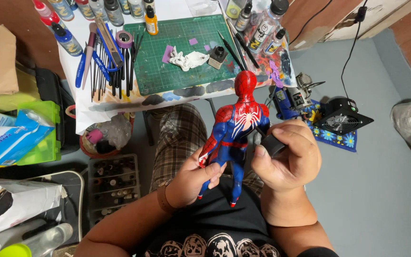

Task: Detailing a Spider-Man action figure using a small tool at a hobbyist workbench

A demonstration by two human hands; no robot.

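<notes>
Head view: left hand [193,178] fingers pinch figure [234,128] (legs half hidden); right hand [288,154] grips black tool [272,144].

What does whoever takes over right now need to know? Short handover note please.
Left hand: fingers closed around the red and blue action figure at its legs, holding it upright over the lap.
Right hand: gripping a small black tool against the figure's side.
Green cutting mat on the table holds a crumpled white tissue and a small open jar; brushes lie left of the mat.
Cannot tell what is finished; figure not set down.
</notes>
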